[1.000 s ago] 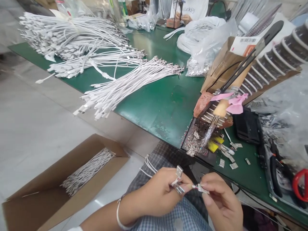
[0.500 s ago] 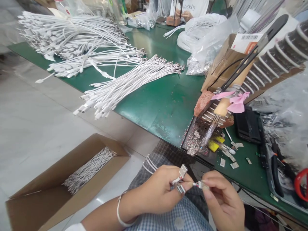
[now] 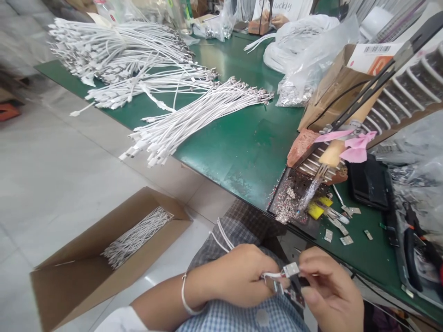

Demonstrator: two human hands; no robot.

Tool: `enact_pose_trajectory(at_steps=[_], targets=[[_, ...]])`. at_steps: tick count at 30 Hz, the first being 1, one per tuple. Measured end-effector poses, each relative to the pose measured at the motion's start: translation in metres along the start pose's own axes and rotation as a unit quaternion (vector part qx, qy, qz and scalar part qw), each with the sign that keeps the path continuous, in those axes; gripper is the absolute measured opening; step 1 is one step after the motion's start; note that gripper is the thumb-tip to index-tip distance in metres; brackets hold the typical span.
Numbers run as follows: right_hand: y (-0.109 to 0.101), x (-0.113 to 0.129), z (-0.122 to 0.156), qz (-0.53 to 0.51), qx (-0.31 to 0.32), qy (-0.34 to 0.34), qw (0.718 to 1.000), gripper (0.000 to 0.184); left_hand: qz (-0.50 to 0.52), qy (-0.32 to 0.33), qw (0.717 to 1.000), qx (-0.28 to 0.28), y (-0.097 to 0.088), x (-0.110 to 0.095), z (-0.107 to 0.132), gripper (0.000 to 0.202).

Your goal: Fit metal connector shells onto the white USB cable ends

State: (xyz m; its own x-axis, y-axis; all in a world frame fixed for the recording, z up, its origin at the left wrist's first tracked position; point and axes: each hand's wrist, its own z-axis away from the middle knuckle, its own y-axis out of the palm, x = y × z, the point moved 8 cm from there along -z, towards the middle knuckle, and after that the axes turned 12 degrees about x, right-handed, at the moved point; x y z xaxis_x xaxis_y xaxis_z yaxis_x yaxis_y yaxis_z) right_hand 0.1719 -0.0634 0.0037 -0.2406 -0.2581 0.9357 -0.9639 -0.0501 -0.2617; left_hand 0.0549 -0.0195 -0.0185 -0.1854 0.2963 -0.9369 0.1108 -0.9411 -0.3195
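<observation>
While the left hand (image 3: 242, 275) grips thin white cables (image 3: 272, 275), the half-curled right hand (image 3: 304, 279), its hold unclear, should gently steady the flat silver metal plug (image 3: 291, 269).

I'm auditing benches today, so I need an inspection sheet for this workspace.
Surface: green tabletop, greyish gritty debris near its front edge.
Job's things: silver rectangular metal plugs on thin white cables.
Clutter: loose silver metal connectors, yellow block.
Grip: left hand clasps the plugs' cables; right hand close by, contact unclear.
Cables: white bundles on the tabletop; more in a brown cardboard box.
Surroundings: another person's hands across the tabletop.
</observation>
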Motion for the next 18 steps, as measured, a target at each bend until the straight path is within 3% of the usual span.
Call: enact_pose_trajectory(at_steps=[4, 10, 18], targets=[[0.007, 0.001, -0.002, 0.01, 0.042, 0.008, 0.999, 0.014, -0.038, -0.016, 0.999, 0.01, 0.003, 0.001, -0.001, 0.034], [0.002, -0.005, 0.001, -0.026, 0.0, 0.039, 0.999, 0.015, -0.026, 0.001, 1.0, -0.016, -0.006, -0.001, 0.005, 0.021], [0.003, -0.008, 0.003, -0.05, -0.018, 0.03, 0.998, 0.017, 0.009, 0.027, 0.997, -0.077, -0.017, -0.005, 0.01, 0.013]])
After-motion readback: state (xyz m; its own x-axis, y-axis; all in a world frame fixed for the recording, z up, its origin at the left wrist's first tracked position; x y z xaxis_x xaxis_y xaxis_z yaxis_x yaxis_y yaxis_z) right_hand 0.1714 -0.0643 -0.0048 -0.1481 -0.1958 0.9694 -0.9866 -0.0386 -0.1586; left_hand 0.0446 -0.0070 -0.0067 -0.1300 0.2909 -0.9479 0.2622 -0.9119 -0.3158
